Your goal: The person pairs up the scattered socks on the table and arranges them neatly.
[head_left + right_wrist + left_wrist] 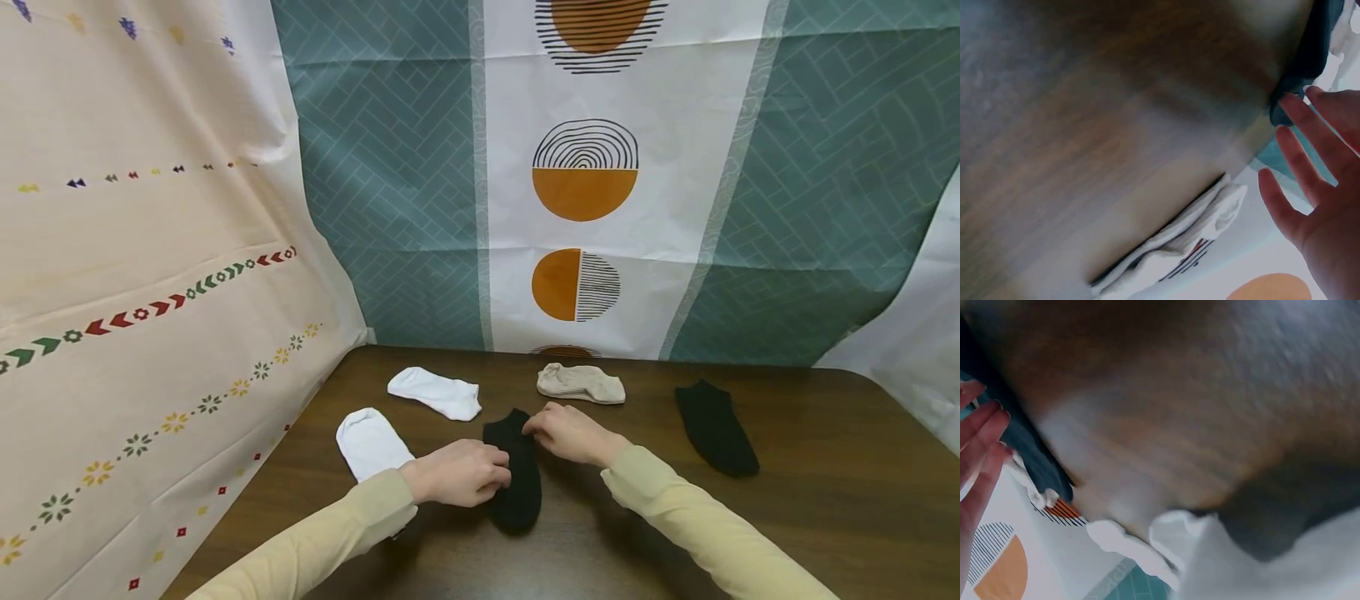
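A black ankle sock (519,492) lies lengthwise on the table between both hands. My left hand (461,473) rests over its left side; in the left wrist view its fingers (985,431) look mostly straight against the dark fabric. At the far cuff end, my right hand (570,432) pinches the sock's right edge between thumb and forefinger. The right wrist view has the remaining fingers (1280,197) spread away from the cloth. Just behind the right hand lies a beige sock (581,383).
Two white socks lie to the left, one farther back (435,392) and one nearer (371,442), partly behind the left forearm. Another black sock (716,429) is at the right. Patterned cloth (390,183) hangs behind the brown wooden table (847,483).
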{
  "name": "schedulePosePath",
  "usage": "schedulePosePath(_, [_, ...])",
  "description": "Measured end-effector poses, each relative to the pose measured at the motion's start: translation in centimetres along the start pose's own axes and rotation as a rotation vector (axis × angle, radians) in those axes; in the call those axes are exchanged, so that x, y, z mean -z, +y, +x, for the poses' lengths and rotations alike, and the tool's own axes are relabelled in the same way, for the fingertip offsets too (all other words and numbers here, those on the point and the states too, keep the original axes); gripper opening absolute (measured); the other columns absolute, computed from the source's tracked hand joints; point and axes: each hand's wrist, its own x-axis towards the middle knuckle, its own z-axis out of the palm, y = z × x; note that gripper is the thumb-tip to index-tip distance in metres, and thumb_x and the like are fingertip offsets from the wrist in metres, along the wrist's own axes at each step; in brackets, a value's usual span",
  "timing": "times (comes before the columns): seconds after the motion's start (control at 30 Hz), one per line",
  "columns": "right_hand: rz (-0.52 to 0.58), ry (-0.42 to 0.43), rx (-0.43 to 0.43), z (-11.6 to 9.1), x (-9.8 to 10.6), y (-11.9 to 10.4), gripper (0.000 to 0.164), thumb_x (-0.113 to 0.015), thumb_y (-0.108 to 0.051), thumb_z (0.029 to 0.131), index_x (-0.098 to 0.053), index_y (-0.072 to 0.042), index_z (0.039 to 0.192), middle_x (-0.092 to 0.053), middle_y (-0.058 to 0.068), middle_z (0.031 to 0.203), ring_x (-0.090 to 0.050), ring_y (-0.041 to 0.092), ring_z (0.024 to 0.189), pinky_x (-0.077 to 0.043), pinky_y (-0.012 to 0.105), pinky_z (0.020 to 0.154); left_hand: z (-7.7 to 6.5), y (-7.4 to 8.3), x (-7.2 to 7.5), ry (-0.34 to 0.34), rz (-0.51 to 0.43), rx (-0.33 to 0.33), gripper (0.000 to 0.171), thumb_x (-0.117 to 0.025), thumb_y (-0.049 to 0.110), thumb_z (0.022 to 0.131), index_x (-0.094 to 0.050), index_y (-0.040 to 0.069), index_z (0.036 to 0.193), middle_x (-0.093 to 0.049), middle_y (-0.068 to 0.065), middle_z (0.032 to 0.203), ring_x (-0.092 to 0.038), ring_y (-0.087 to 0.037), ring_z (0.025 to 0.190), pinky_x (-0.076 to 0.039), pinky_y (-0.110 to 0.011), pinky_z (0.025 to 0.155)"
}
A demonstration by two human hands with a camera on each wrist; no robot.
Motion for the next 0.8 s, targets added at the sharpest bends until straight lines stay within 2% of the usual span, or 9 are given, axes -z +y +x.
schedulePosePath(0.17, [0.0,0.046,-0.052,0.8,0.0,0.0,0.017,-0.06,-0.001,0.083,-0.065,-0.006,0.098,-0.06,0.004,0.094,-0.055,0.018,0.086,-0.044,0.032,0.074,0.1,0.0,0.4,0.033,0.018,0.052,0.009,-0.061,0.021,0.084,-0.062,0.019,0.075,-0.043,0.008,0.069,-0.04,-0.004,0.061,-0.034,-0.017,0.054])
schedulePosePath(0.27, [0.027,0.057,-0.076,1.4,0.0,-0.1,0.021,-0.06,0.0,0.083,-0.061,-0.002,0.104,-0.058,0.008,0.1,-0.053,0.022,0.094,-0.042,0.035,0.079,0.3,0.4,0.5,0.021,0.028,0.144,0.019,-0.061,0.031,0.086,-0.059,0.019,0.072,-0.04,0.009,0.065,-0.039,-0.002,0.055,-0.032,-0.017,0.048])
schedulePosePath(0.4, [0.063,0.03,-0.067,1.7,-0.2,-0.3,0.028,-0.058,0.001,0.085,-0.056,0.003,0.113,-0.056,0.013,0.11,-0.051,0.026,0.103,-0.039,0.039,0.086,0.9,1.3,0.4,-0.017,0.016,0.256,0.026,-0.06,0.039,0.084,-0.055,0.017,0.072,-0.038,0.009,0.066,-0.037,-0.001,0.051,-0.031,-0.016,0.043])
schedulePosePath(0.6, [0.051,0.0,-0.096,1.7,-0.5,-0.1,0.027,-0.056,0.001,0.086,-0.057,0.004,0.113,-0.057,0.015,0.11,-0.05,0.029,0.104,-0.038,0.041,0.086,1.9,1.9,0.5,-0.052,0.014,0.269,0.018,-0.063,0.036,0.083,-0.06,0.018,0.081,-0.043,0.008,0.073,-0.042,-0.002,0.056,-0.037,-0.019,0.046])
schedulePosePath(0.73, [-0.012,0.002,-0.165,1.5,-0.5,-0.1,0.023,-0.057,-0.003,0.087,-0.06,0.001,0.109,-0.058,0.012,0.104,-0.052,0.029,0.098,-0.041,0.04,0.081,1.5,1.3,0.3,-0.088,0.023,0.301,0.015,-0.063,0.034,0.084,-0.065,0.019,0.085,-0.046,0.008,0.073,-0.046,-0.002,0.058,-0.038,-0.018,0.048])
schedulePosePath(0.8, [-0.038,0.014,-0.209,1.4,-0.4,0.0,0.019,-0.059,-0.004,0.086,-0.062,-0.001,0.105,-0.059,0.01,0.1,-0.053,0.028,0.094,-0.043,0.039,0.077,1.1,0.9,0.3,-0.085,0.035,0.318,0.014,-0.063,0.033,0.084,-0.066,0.019,0.084,-0.046,0.008,0.072,-0.046,-0.003,0.059,-0.038,-0.018,0.048])
